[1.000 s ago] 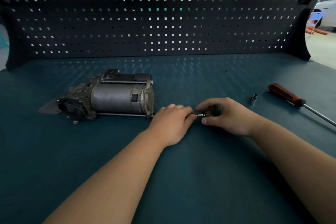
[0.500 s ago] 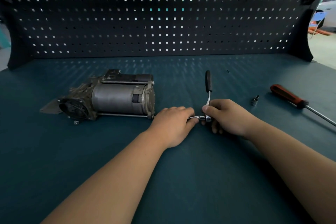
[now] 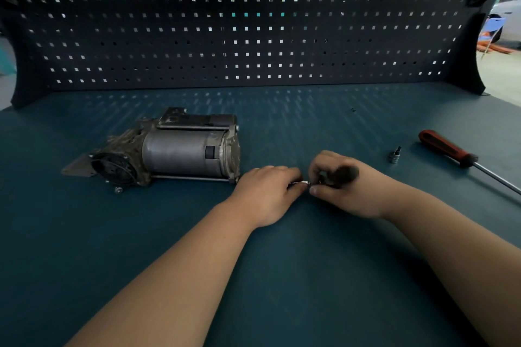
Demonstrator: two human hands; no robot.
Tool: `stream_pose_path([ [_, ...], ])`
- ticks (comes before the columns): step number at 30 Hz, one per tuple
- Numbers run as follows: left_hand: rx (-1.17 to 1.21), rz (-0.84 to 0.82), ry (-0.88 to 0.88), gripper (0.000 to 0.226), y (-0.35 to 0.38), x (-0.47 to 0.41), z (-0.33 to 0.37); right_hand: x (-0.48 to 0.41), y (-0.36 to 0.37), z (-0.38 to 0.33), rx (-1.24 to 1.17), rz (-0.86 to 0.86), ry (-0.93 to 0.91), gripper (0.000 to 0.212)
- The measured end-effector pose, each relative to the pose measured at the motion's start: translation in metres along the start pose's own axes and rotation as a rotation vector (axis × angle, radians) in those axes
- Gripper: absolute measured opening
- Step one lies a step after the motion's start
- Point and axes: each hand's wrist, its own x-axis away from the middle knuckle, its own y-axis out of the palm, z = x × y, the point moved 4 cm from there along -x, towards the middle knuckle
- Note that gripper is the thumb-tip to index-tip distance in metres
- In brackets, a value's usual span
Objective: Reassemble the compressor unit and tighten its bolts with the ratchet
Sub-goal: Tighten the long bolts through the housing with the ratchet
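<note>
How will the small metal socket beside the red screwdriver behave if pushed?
The socket looks small, solid metal: probably stiff and light. It seems upright, so a push may tip it; being round, it might then roll.

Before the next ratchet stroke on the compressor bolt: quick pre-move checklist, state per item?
1. Grip on the black-handled ratchet: ok, the right hand is curled round it; the handle is blurred.
2. Silver extension bar steadied: ok, the left hand pinches it.
3. Socket seated on the bolt head: cannot tell, the left hand hides it.
4. Grey metal compressor unit held down: not ok, it lies on the dark teal bench mat with no hand on it.
5. Swing path: ok, the small silver socket bit and the red-handled screwdriver lie apart to the right.
</note>
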Motion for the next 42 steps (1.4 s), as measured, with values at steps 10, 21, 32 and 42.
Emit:
stream_pose_path([
  [10, -0.013, 0.006, -0.017, 0.032, 0.004, 0.000, -0.001, -0.015, 0.012, 0.009, -0.128, 0.159, 0.292, 0.044],
  [21, -0.065, 0.050, -0.059, 0.029, 0.003, -0.004, 0.000, -0.041, 0.011, 0.024, -0.204, 0.006, 0.680, 0.073],
  [32, -0.049, -0.042, -0.038, 0.037, 0.004, -0.004, -0.001, -0.023, 0.008, 0.009, -0.140, 0.153, 0.249, 0.037],
  [42, -0.048, -0.053, -0.049, 0.040, 0.006, -0.012, -0.009, -0.021, -0.002, 0.013, -0.025, 0.074, 0.232, 0.041],
])
